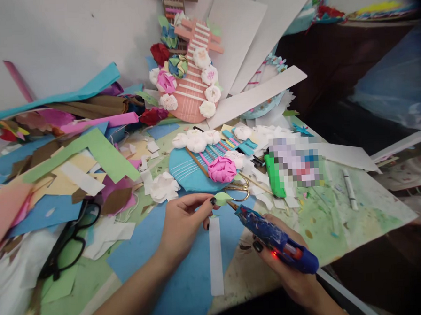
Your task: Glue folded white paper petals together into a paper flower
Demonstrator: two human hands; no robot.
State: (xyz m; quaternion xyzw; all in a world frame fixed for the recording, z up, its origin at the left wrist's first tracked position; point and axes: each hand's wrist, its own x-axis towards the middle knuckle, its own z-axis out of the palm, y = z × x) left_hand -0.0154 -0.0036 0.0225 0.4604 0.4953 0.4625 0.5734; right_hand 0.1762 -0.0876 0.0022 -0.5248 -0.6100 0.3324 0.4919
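My left hand (185, 221) pinches a small pale green paper leaf (222, 198) between thumb and fingers. My right hand (290, 261) grips a blue hot glue gun (276, 238), its nozzle touching the leaf's right end. Just beyond them lies a blue paper guitar (192, 170) with white and pink paper flowers (221, 169) on it. Gold-handled scissors (240, 186) lie beside the leaf.
A pink paper guitar (193, 90) with flowers leans against the wall. Coloured paper scraps (56, 170) pile up at the left, with black glasses (71, 237) near them. A white paper strip (215, 256), a green object (275, 175) and a white marker (349, 188) lie on the table.
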